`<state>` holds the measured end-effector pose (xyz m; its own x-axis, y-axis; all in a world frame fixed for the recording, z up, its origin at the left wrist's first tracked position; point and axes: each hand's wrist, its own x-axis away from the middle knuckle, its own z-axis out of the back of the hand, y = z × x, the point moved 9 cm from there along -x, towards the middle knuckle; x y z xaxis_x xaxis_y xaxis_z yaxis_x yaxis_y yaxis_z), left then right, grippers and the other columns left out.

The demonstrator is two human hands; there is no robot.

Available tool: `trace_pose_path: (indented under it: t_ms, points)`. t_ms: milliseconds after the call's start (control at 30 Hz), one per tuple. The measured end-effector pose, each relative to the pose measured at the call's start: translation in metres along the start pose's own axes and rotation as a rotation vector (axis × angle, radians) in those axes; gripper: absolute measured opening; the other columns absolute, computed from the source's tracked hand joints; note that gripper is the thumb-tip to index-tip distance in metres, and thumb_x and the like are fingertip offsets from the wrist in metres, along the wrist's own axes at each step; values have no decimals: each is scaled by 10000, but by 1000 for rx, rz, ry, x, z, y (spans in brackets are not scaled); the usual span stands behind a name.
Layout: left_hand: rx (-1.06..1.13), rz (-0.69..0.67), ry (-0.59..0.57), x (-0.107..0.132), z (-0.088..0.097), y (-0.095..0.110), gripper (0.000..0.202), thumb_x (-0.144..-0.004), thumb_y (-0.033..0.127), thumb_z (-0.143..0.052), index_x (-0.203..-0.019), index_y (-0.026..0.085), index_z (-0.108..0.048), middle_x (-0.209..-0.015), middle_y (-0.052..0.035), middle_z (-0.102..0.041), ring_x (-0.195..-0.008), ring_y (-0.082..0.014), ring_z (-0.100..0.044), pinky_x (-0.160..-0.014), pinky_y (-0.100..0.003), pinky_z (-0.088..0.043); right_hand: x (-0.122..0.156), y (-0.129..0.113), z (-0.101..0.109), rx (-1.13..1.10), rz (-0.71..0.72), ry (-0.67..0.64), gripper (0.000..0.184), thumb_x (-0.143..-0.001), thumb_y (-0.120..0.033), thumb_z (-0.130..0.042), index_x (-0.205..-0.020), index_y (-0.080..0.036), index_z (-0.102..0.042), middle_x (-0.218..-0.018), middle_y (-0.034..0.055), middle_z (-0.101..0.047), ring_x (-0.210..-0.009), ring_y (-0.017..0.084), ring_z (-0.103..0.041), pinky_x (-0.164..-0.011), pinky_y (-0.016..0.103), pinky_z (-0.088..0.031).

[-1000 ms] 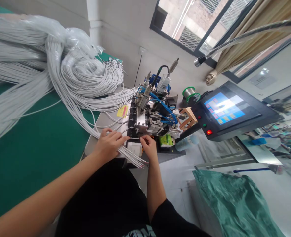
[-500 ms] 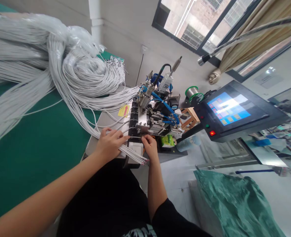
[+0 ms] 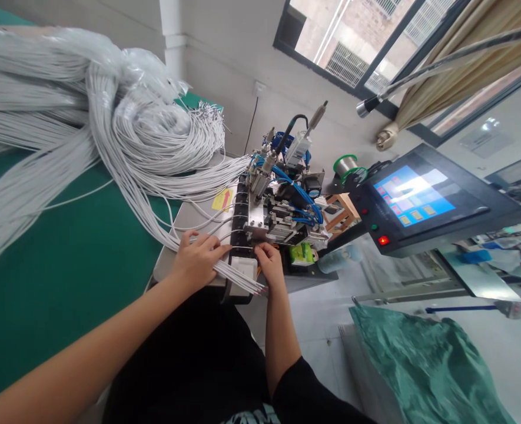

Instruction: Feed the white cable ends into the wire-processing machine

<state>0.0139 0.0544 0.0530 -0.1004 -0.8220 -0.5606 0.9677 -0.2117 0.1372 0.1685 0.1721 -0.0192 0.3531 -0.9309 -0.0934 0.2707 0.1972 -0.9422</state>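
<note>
My left hand [image 3: 197,259] is closed over a bundle of white cables [image 3: 240,277], whose stripped, pinkish ends stick out past a white block [image 3: 244,266]. Its thumb and forefinger reach to a single cable [image 3: 241,247] lying across the black feed strip of the machine [image 3: 271,206]. At the other end of that cable my right hand [image 3: 266,259] has its fingertips pinched together, close under the machine's metal head. The cable tip itself is hidden by the fingers. Several other cables lie side by side in the strip's slots farther up.
A large heap of white cables [image 3: 154,129] covers the green table [image 3: 66,235] to the left. A touchscreen [image 3: 414,191] stands to the right, with a solder wire spool [image 3: 348,166] behind it. A green sheet [image 3: 423,353] hangs at lower right.
The camera view has shifted slightly. Both hands stay almost where they were, holding the same cables.
</note>
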Motion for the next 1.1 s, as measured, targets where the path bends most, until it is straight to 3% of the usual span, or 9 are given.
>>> trace_pose_path:
  t_ms: [367, 600, 833, 967, 1100]
  points:
    - [-8, 63, -71, 2, -7, -6, 448, -674, 79, -564, -1061, 280, -666, -924, -23, -687, -894, -230, -599, -950, -485, -278, -1, 39, -16, -318, -245, 23, 278, -683, -435, -581, -592, -196, -472, -519, -66, -346, -488, 81, -272, -459, 215, -235]
    - [5, 83, -34, 1, -2, -7, 285, -771, 141, -576, -997, 278, -681, -955, -11, -693, -917, -220, -609, -981, -481, -262, 17, 37, 4, -228, -195, 58, 406, -733, -573, -611, -633, -194, -506, -522, -59, -367, -492, 91, -311, -464, 225, -256]
    - [12, 81, -1, 0, 2, -6, 209, -833, 178, -559, -966, 271, -690, -969, -12, -703, -913, -213, -619, -970, -467, -281, 49, 16, 29, 3, -108, -191, 378, -863, -516, -557, -758, -164, -647, -632, 0, -561, -543, 109, -442, -506, 229, -333]
    - [44, 87, -5, 3, -2, -9, 228, -839, 189, -547, -993, 271, -694, -981, -18, -702, -926, -220, -619, -974, -472, -291, 67, -3, 32, 78, -36, -367, 316, -869, -462, -594, -807, -163, -674, -728, 28, -645, -625, 127, -509, -571, 235, -378]
    - [33, 91, 2, 3, -4, -10, 208, -853, 211, -544, -981, 264, -700, -990, -27, -699, -928, -217, -614, -979, -462, -305, 74, -15, 30, 141, 57, -418, 278, -858, -426, -627, -782, -167, -690, -728, 28, -644, -623, 126, -507, -581, 237, -383]
